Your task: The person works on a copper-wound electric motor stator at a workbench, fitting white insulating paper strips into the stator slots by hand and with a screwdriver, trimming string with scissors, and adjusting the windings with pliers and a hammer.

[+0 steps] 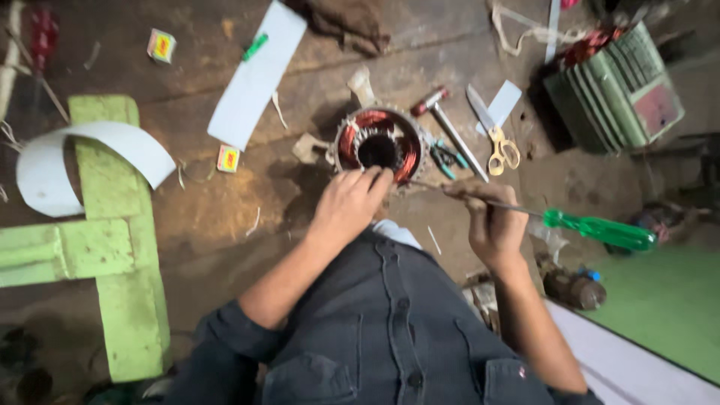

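The round metal stator with copper-red windings (379,146) lies flat on the worn brown floor (225,217), bore upward, directly ahead of you. Your left hand (349,201) rests on its near rim, fingers (375,180) curled over the edge, apparently steadying it. Your right hand (491,221) grips the thin steel shaft of a green-handled screwdriver (600,229), tip angled toward the windings. Right of the stator lie yellow-handled scissors (495,139); further right, a ribbed green motor housing (619,86).

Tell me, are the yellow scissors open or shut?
Shut. The scissors lie flat on the floor, their blades together in one point and the two yellow handle rings side by side.
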